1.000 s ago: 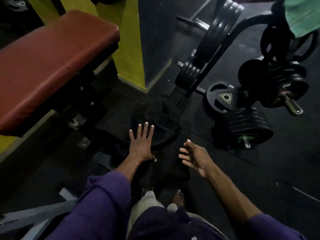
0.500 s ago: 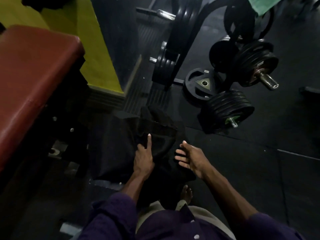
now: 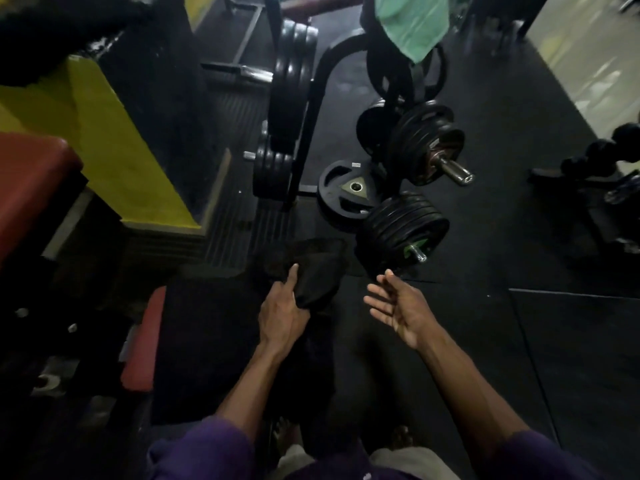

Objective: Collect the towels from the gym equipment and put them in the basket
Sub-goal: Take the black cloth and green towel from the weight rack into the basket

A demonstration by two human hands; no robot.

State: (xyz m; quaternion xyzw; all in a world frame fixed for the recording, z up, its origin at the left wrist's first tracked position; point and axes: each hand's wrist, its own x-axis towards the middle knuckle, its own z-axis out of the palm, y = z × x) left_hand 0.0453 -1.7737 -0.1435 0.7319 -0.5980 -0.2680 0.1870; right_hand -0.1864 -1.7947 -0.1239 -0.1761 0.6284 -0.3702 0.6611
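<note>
— Bench pad [image 3: 31,188] at the far left, red, with a yellow wall [image 3: 114,147] just behind it where the floor [image 3: 519,341] ends on that side.

— Anything nearer the person there?

— A small red pad [image 3: 143,341], lower down, beside a dark mass I can't make out.

— And the hands?

— The left hand [image 3: 282,315] is low in the middle, above the floor, gripping a black towel [image 3: 317,278]. The forefinger lies straight along the cloth and the other fingers tuck under its bunched edge.

— Does that towel reach the floor?

— Hard to say. It is black cloth over black matting in poor light, and its lower edge is lost below the hand.

— What stands beyond it?

— A plate rack [image 3: 316,98], a curved black frame toward the floor's far edge, with weight plates stacked on its pegs on both sides. One loose plate [image 3: 332,188] rests at its foot.

— The other hand?

— The right hand [image 3: 398,310] is just right of the black towel and apart from it. Its palm is turned inward and its fingers are spread and slack, with nothing in them.

— Is there a second towel?

— Yes, a green towel [image 3: 412,22] is draped over the top of the rack at the far edge, one corner hanging down in front of a plate.

— And farther right?

— Dumbbells [image 3: 606,157] sit near the floor's right edge, dark and blurred, well apart from both hands.
</note>
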